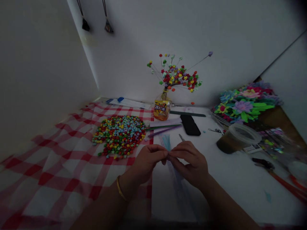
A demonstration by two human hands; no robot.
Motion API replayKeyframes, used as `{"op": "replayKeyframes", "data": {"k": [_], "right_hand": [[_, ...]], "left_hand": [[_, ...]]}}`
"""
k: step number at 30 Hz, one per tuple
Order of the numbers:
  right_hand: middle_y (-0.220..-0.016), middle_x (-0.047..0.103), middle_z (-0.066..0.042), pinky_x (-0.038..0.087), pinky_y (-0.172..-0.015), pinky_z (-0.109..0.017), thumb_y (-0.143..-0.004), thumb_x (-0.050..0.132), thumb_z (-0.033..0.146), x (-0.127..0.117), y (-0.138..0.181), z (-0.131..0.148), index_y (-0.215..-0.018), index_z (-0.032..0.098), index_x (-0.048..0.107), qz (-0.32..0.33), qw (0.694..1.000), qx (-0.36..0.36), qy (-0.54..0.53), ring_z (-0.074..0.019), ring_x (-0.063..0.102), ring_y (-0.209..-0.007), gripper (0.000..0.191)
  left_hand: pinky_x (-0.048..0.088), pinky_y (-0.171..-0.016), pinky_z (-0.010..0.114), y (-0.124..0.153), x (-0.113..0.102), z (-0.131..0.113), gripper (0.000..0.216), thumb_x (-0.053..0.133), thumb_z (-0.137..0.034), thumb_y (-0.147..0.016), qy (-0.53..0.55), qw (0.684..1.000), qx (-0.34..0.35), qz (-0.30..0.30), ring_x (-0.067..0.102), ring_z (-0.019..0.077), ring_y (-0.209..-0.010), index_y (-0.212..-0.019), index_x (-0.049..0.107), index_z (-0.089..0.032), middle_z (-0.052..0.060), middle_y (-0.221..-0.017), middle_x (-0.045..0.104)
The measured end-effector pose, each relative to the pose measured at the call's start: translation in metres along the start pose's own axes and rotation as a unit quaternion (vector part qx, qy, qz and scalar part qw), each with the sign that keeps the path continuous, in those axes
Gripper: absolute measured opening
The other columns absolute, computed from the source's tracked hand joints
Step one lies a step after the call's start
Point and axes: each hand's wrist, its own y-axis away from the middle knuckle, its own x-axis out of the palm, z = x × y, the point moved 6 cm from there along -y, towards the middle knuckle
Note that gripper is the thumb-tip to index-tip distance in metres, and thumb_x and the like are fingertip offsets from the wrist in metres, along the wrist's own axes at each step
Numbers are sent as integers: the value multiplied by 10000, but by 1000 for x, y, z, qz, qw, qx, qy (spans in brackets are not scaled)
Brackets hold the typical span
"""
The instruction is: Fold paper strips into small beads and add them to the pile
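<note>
My left hand (pixel 147 161) and my right hand (pixel 189 163) meet fingertip to fingertip above the white tabletop, both pinched on a pale blue paper strip (pixel 167 142). Its upper end sticks up between the fingers and more of it trails down under my right hand. A gold bangle (pixel 119 188) sits on my left wrist. Just left of my hands lies a heap of small coloured folded paper stars (pixel 120 134) on the red-and-white checked cloth (pixel 59 166).
A bottle vase (pixel 162 109) holds wire stems tipped with coloured stars. A black phone (pixel 190 125), paper strips (pixel 164 128), scissors (pixel 216 130) and a clear plastic tub (pixel 236 138) lie beyond my hands. Paper flowers (pixel 244 103) are piled at right. Red-handled tools (pixel 280 179) lie at far right.
</note>
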Motion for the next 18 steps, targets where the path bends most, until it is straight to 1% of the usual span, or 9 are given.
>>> {"op": "replayKeyframes", "data": {"k": [2, 3, 5, 7, 9, 12, 15, 18], "right_hand": [[-728, 644, -41, 486, -638, -319, -717, 661, 144, 4, 1, -10, -763, 207, 655, 5, 993, 98, -64, -170, 599, -690, 79], [-708, 635, -34, 483, -618, -303, -722, 662, 174, 7, 4, -16, -737, 201, 644, 10, 983, 158, -96, -163, 596, -671, 36], [-677, 621, -16, 469, -589, -279, -712, 677, 232, 12, 10, -28, -711, 195, 617, 20, 950, 269, -158, -149, 580, -639, 71], [-668, 612, -4, 453, -578, -263, -690, 695, 265, 17, 17, -35, -704, 190, 601, 26, 916, 341, -210, -137, 562, -627, 121], [-654, 597, 5, 431, -562, -246, -679, 699, 270, 19, 20, -38, -688, 183, 597, 37, 894, 374, -244, -123, 538, -611, 134], [-617, 568, 19, 387, -524, -226, -686, 683, 253, 20, 24, -40, -649, 175, 583, 53, 874, 403, -266, -100, 489, -565, 132], [-611, 560, 23, 372, -516, -221, -686, 677, 244, 21, 25, -40, -649, 173, 577, 55, 862, 416, -283, -94, 474, -557, 128], [-613, 557, 21, 380, -521, -220, -684, 677, 249, 22, 25, -40, -652, 170, 580, 58, 859, 415, -294, -95, 478, -564, 130]], "left_hand": [[364, -541, 218, 0, -1, -3, 43, 676, -162, -646, -30, 999, 13, -13, 486, 80, -514, -621, 679, -128, 1, -535, 599], [364, -543, 218, 1, -1, -5, 39, 674, -156, -640, -47, 999, 19, -19, 484, 80, -513, -612, 676, -129, -5, -524, 591], [368, -549, 217, 2, -1, -9, 38, 670, -148, -628, -79, 996, 30, -28, 483, 81, -517, -594, 672, -131, -10, -517, 581], [373, -557, 215, 2, 0, -12, 44, 668, -148, -626, -98, 994, 36, -27, 484, 81, -526, -586, 671, -130, -11, -516, 575], [380, -564, 215, 3, 2, -12, 44, 670, -158, -628, -98, 994, 38, -15, 488, 82, -536, -594, 673, -130, -10, -527, 579], [389, -570, 218, 3, 3, -10, 43, 682, -174, -625, -98, 995, 22, 5, 499, 87, -544, -636, 682, -132, -7, -544, 590], [389, -568, 219, 3, 4, -9, 47, 675, -180, -628, -116, 993, 11, 0, 500, 89, -547, -635, 672, -133, -6, -549, 591], [382, -566, 218, 5, 4, -11, 45, 656, -177, -636, -146, 989, 19, -13, 491, 88, -549, -616, 653, -138, -10, -554, 583]]}}
